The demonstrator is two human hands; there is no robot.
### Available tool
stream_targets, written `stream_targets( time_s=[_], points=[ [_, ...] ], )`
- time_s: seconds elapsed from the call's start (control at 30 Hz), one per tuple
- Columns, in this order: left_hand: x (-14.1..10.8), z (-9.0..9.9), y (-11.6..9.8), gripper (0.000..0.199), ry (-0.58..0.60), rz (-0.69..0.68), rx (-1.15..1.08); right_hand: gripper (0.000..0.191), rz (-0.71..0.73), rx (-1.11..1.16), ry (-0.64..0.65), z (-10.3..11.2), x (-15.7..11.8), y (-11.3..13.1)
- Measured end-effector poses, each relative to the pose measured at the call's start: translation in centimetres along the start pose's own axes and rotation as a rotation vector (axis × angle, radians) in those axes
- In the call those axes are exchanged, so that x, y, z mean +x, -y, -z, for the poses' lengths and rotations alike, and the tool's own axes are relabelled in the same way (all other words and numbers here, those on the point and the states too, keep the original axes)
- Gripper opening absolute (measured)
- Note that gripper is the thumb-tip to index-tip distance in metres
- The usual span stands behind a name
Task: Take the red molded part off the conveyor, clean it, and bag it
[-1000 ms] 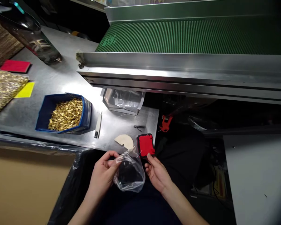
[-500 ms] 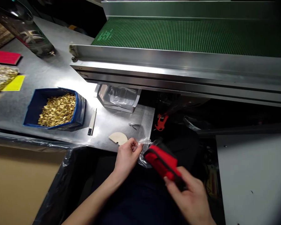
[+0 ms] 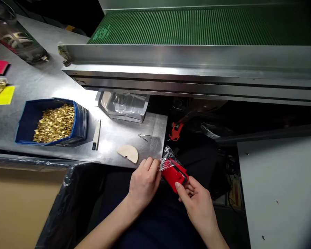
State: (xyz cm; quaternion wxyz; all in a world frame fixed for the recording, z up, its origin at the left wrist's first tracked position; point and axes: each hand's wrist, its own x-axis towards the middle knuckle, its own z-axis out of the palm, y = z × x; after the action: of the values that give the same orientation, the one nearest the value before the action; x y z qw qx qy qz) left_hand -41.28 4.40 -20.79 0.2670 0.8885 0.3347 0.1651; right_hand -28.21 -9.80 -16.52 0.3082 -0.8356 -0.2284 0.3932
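The left hand (image 3: 145, 181) is curled closed, thumb and fingers pinching the edge of a clear, crinkled plastic bag (image 3: 168, 152). The right hand (image 3: 200, 202) is partly closed, gripping the lower end of a flat, rectangular red-and-black object (image 3: 171, 176) between thumb and fingers. That object is tilted between the hands, off the corner of the grey metal table (image 3: 109, 138), its far end covered by the bag's film; whether inside or merely beneath, I cannot tell. A cream half-round disc (image 3: 129, 153) lies near the left hand.
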Motion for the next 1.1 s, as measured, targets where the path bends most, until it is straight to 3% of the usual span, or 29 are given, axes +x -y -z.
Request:
stream_targets(
  time_s=[0.07, 0.17, 0.4, 0.47, 0.57, 0.63, 0.67, 0.73, 0.8, 0.93, 1.1],
  points=[
    [-0.1, -0.1, -0.3, 0.014, 0.033, 0.062, -0.063, 0.040, -0.047, 0.173, 0.014, -0.2, 0.4, 0.2],
    [-0.3, -0.1, -0.9, 0.013, 0.086, 0.195, -0.308, 0.045, -0.046, 0.258, 0.064, -0.7, 1.1, 0.7],
    [-1.2, 1.6, -0.1, 0.016, 0.089, 0.437, -0.689, 0.027, 0.100, -0.134, 0.206, -2.2, 3.8, 3.4],
    [-1.5, 2.1, 0.7, 0.020, 0.084, 0.513, -0.733, 0.026, 0.206, -0.261, 0.164, -2.7, 4.1, 3.9],
    [-1.8, 2.4, 1.8, 0.024, 0.070, 0.594, -0.752, 0.020, 0.346, -0.407, -0.074, -2.9, 4.1, 3.7],
    [-2.0, 2.5, 2.1, 0.025, 0.063, 0.622, -0.761, 0.018, 0.357, -0.469, -0.199, -2.6, 4.1, 3.2],
    [-2.0, 2.6, 2.2, 0.026, 0.062, 0.629, -0.759, 0.021, 0.332, -0.490, -0.187, -2.4, 4.1, 2.9],
    [-2.1, 2.7, 2.2, 0.025, 0.057, 0.610, -0.703, 0.023, 0.251, -0.511, -0.046, -1.8, 4.2, 2.6],
    [-2.2, 3.0, 2.1, 0.021, 0.016, 0.506, -0.578, 0.021, 0.187, -0.524, 0.039, -1.3, 3.8, 2.6],
    [-2.3, 3.8, 1.9, 0.012, -0.103, 0.166, -0.398, 0.018, 0.232, -0.572, -0.109, -0.2, 2.4, 3.4],
    [-1.7, 5.6, 1.8, 0.009, -0.089, 0.232, -0.446, 0.021, 0.326, -0.558, -0.132, 1.0, 0.9, 4.8]
  ],
)
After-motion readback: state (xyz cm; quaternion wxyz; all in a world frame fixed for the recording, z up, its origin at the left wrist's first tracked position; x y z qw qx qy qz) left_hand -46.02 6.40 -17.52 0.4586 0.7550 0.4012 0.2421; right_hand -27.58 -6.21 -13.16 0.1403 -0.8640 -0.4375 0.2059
